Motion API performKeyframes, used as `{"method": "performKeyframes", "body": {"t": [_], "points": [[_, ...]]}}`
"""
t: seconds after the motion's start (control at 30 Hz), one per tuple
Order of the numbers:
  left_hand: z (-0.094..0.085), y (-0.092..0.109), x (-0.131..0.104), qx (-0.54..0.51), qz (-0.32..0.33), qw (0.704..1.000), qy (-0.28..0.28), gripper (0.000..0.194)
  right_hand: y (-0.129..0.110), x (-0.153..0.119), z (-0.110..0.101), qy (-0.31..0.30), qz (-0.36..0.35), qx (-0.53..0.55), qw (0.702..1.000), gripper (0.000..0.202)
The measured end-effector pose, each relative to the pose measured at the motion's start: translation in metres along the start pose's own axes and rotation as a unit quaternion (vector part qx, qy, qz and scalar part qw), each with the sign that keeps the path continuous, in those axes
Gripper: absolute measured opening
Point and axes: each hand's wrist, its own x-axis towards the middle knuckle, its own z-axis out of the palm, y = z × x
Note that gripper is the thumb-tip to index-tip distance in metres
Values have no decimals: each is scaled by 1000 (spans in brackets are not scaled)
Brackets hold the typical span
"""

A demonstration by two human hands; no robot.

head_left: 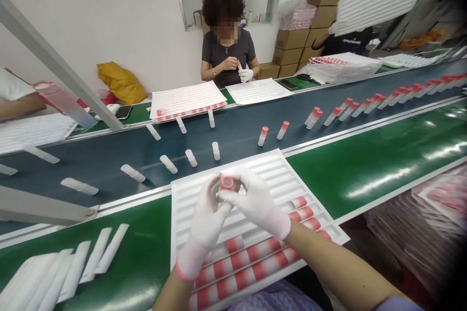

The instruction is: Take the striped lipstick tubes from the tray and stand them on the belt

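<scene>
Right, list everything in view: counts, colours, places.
Conveyor belt: one, dark blue, centre
Worktops: two, green, flanking the belt
Near tray: one, white, front centre
Held tube: one, red-rimmed, above near tray
Tray tubes: many, red-white, near tray's grooves
Plain tubes: about ten, white, belt's left
Red-topped tubes: over ten, red-white, belt's right
Loose tubes: several, white, lower left
Co-workers: three, dark or pale clothes, far side
Far trays: several, white, far side
Cardboard boxes: several, brown, back right
Bag: one, yellow, back left
Left hand, right hand: two, gloved white, on held tube
</scene>
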Motion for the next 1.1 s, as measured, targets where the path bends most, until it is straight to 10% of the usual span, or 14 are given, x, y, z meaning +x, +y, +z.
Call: {"method": "performKeyframes", "body": {"t": [0.27,0.4,0.53,0.6,0.73,0.87,0.97,1.1], "points": [[5,-33,132,204,-58,970,118,73,94,123,-37,102,71,-108,986,15],[13,-43,160,228,-62,967,94,32,109,129,-48,103,109,-162,975,32],[0,-29,130,229,-47,970,74,5,84,74,-55,81,121,-221,964,64],[-11,-16,103,211,-22,975,64,8,63,29,-46,-52,55,-273,959,48],[-33,6,49,124,2,991,51,14,33,-57,-14,-354,-86,-379,850,19],[-46,9,11,21,-55,996,70,27,37,-90,3,-392,-94,-456,794,9],[-45,4,-8,-44,-93,994,47,37,39,-76,-4,-336,-47,-351,873,14],[-30,-1,-25,-83,-119,989,-13,43,17,-41,-16,-115,52,-35,991,28]]}}
